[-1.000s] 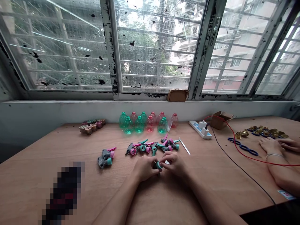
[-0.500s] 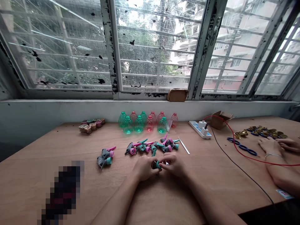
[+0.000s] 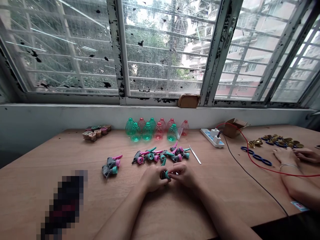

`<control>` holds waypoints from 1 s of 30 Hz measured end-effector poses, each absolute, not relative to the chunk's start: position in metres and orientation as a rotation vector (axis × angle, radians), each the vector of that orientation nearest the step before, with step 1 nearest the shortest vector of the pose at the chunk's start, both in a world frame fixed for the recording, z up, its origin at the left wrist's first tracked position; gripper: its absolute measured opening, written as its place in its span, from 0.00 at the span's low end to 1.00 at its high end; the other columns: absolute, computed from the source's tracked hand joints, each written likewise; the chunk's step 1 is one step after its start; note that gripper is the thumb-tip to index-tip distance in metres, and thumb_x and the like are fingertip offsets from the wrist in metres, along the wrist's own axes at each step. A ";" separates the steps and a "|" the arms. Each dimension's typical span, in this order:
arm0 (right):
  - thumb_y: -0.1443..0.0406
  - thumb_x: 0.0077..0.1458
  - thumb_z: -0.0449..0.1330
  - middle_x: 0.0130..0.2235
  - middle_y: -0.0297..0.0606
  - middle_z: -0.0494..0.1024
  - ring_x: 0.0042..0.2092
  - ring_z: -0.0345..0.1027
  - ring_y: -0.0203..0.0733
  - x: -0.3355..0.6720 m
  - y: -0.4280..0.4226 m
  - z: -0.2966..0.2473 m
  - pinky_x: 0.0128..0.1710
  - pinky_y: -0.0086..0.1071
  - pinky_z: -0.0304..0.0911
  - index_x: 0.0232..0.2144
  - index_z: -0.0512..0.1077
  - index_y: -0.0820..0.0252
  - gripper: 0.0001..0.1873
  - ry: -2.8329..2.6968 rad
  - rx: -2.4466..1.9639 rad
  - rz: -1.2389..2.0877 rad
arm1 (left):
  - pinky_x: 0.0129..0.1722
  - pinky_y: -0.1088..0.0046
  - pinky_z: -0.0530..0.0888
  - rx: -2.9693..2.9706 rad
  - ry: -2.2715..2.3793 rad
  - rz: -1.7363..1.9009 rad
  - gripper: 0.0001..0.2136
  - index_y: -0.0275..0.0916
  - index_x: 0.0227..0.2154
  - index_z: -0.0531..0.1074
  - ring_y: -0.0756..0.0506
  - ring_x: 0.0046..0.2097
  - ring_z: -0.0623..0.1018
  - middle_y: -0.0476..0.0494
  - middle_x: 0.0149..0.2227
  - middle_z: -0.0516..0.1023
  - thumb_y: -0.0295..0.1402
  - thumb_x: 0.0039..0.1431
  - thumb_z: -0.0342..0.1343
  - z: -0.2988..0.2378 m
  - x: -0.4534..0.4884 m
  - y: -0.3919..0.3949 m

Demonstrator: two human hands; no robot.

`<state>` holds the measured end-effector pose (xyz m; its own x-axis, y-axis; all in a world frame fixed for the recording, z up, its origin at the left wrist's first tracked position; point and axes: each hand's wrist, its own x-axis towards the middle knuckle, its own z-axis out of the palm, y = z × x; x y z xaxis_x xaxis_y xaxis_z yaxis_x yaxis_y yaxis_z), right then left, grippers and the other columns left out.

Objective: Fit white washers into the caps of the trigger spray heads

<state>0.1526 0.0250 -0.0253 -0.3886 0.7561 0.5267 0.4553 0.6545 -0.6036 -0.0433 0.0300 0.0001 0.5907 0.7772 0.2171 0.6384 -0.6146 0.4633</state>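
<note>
One teal-collared trigger sprayer head (image 3: pixel 166 174), largely hidden by fingers, held just near of a loose row of pink-and-teal sprayer heads (image 3: pixel 160 156) on the wooden table (image 3: pixel 62 150). Risk: so small a part could slip from a fingertip grip and drop among that row; a knuckle catching the row could scatter it. Left hand (image 3: pixel 152 178): nearly closed, curled around the part. Right hand (image 3: pixel 182 175): likewise nearly closed, fingertips (image 3: pixel 175 175) against the teal collar. Far: tinted plastic bottles (image 3: pixel 150 130) in rows. Right: a co-worker's hands (image 3: pixel 285 156).
</note>
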 end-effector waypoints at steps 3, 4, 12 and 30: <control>0.59 0.52 0.63 0.23 0.35 0.74 0.24 0.61 0.32 0.154 0.027 -0.027 0.23 0.26 0.54 0.29 0.81 0.58 0.09 -2.049 -0.931 0.462 | 0.25 0.77 0.57 2.461 1.125 0.566 0.08 0.40 0.32 0.76 0.52 0.25 0.68 0.52 0.23 0.73 0.36 0.49 0.59 -0.002 -0.044 0.031; 0.59 0.52 0.63 0.23 0.35 0.73 0.24 0.61 0.32 0.154 0.027 -0.027 0.23 0.26 0.54 0.30 0.81 0.58 0.09 -2.050 -0.925 0.465 | 0.25 0.77 0.58 2.459 1.117 0.564 0.08 0.40 0.32 0.76 0.52 0.25 0.68 0.52 0.23 0.73 0.35 0.49 0.58 -0.002 -0.044 0.032; 0.56 0.52 0.63 0.23 0.35 0.73 0.24 0.61 0.32 0.157 0.030 -0.030 0.23 0.26 0.54 0.30 0.81 0.57 0.12 -2.059 -0.911 0.498 | 0.25 0.77 0.57 2.474 1.068 0.567 0.08 0.40 0.32 0.76 0.51 0.26 0.68 0.52 0.24 0.73 0.35 0.49 0.59 -0.001 -0.045 0.032; 0.65 0.51 0.63 0.26 0.37 0.79 0.25 0.68 0.35 0.156 0.029 -0.029 0.25 0.27 0.58 0.30 0.81 0.58 0.06 -2.060 -1.003 0.473 | 0.25 0.78 0.59 2.433 1.117 0.591 0.09 0.39 0.33 0.76 0.51 0.26 0.69 0.51 0.24 0.74 0.36 0.50 0.58 -0.004 -0.043 0.033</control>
<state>0.1559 0.0293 -0.0291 -0.3836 0.7854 0.4857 0.4946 0.6189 -0.6102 -0.0432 0.0333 -0.0041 0.5920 0.7782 0.2093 0.6104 -0.6026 0.5141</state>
